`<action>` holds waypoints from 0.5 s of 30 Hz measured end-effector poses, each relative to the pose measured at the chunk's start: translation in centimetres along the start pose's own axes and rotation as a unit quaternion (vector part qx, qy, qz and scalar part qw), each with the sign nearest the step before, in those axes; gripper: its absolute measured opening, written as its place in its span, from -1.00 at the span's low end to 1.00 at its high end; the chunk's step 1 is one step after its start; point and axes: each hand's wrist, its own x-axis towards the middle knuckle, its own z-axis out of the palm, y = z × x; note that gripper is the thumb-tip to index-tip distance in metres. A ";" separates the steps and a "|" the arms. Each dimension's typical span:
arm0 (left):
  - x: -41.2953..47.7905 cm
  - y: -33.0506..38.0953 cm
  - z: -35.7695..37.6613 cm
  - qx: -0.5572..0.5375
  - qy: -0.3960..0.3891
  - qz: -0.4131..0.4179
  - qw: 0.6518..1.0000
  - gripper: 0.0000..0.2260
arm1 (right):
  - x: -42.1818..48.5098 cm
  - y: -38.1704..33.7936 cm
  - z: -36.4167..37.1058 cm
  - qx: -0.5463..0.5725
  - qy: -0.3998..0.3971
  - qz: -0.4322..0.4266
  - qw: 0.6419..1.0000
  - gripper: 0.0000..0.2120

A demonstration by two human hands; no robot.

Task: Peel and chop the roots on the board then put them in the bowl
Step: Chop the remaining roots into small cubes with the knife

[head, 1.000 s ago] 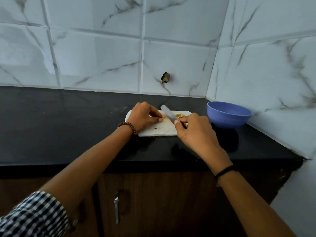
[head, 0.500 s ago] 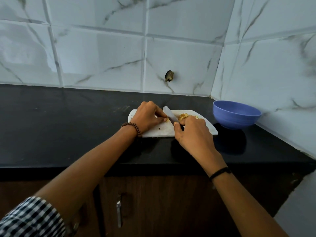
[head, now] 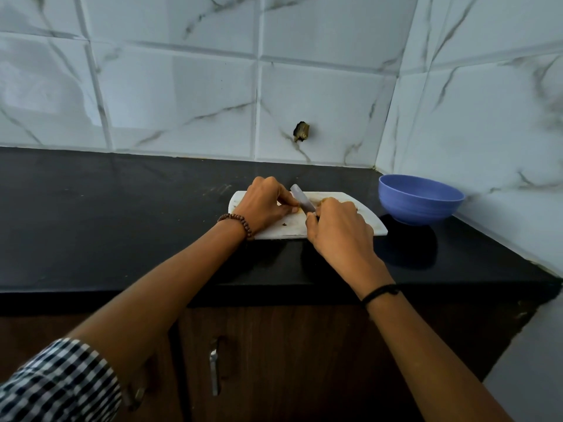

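A wall of white marble-look tiles [head: 182, 95] fills the upper half and wraps round a corner on the right. Below it runs a black countertop [head: 106, 226], and under that a dark wooden cabinet [head: 289, 360] with a small metal handle [head: 214, 368]. Two bare forearms reach in from the bottom; the left one comes out of a checked sleeve [head: 54, 385]. A blue bowl [head: 420, 199] sits on the counter in the right corner, just beside a white chopping board [head: 283, 231] and not touching it. Both hands are over the board. The left hand [head: 263, 205] is curled, its fingertips pinching a small piece of root [head: 298, 210] down on the board; most of that piece is hidden. The right hand [head: 341, 231] is closed round the handle of a knife [head: 301, 199], whose pale blade slants away towards the wall, right against the left fingertips. Yellowish chopped bits [head: 323, 199] show on the board just behind the right hand. A brown beaded bracelet [head: 236, 223] circles the left wrist, a thin black band [head: 379, 292] the right. A small dark hole [head: 301, 131] marks one tile above the board.
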 end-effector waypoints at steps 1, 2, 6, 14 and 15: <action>-0.1 0.0 0.0 0.001 -0.003 0.001 1.000 -0.90 | -0.1 -0.1 -0.1 -0.002 -0.003 0.001 1.000 -0.74; -0.1 0.1 0.0 0.001 -0.005 0.003 1.000 -0.90 | -0.2 -0.1 -0.2 -0.003 -0.007 0.002 1.000 -0.74; -0.2 0.1 -0.2 -0.003 0.003 0.005 1.000 -0.90 | -0.8 -0.1 -0.1 0.008 -0.012 0.004 1.000 -0.76; -0.1 -0.1 -0.3 0.005 0.000 -0.003 1.000 -0.89 | -1.7 0.5 -0.5 -0.031 -0.036 -0.005 0.999 -0.74; -0.1 -0.2 -0.4 0.005 -0.001 -0.009 1.000 -0.88 | -1.9 0.7 -0.9 -0.034 -0.040 -0.006 0.999 -0.73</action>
